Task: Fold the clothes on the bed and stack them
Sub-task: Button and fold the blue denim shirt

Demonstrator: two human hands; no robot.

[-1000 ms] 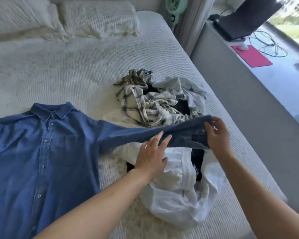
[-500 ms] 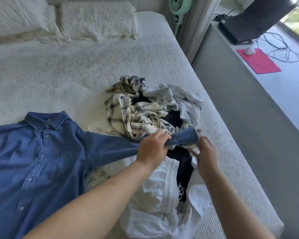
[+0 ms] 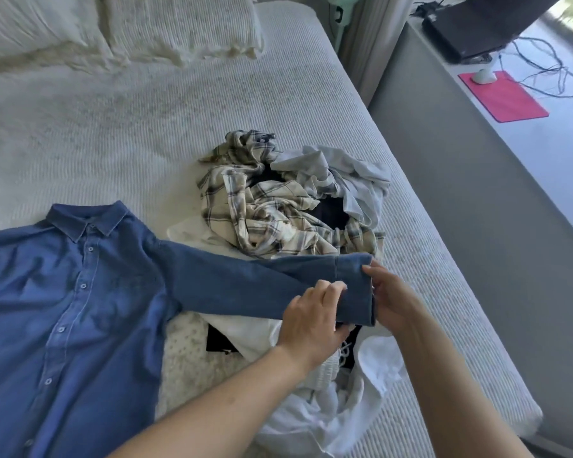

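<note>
A blue denim shirt [image 3: 63, 309] lies face up on the left of the bed [image 3: 146, 133], buttoned, collar toward the pillows. Its right sleeve [image 3: 252, 282] stretches out flat over a heap of unfolded clothes. My left hand [image 3: 311, 322] grips the sleeve's lower edge near the cuff. My right hand [image 3: 391, 299] pinches the cuff's end. The heap holds a cream plaid shirt [image 3: 272, 219], a pale grey garment [image 3: 351, 180], white garments [image 3: 328, 408] and a dark piece [image 3: 331, 213].
Two pillows [image 3: 146, 24] lie at the head of the bed. The bed's right edge [image 3: 460, 276] drops to a grey floor. On a ledge beyond it are a laptop [image 3: 477, 28], cables, a mouse and a pink mat [image 3: 503, 97]. A green fan [image 3: 341, 14] stands behind.
The sleeve, bunched between my hands half a second ago, is now pulled out straight and flat. Both hands have shifted to the cuff end. The view has tilted slightly.
</note>
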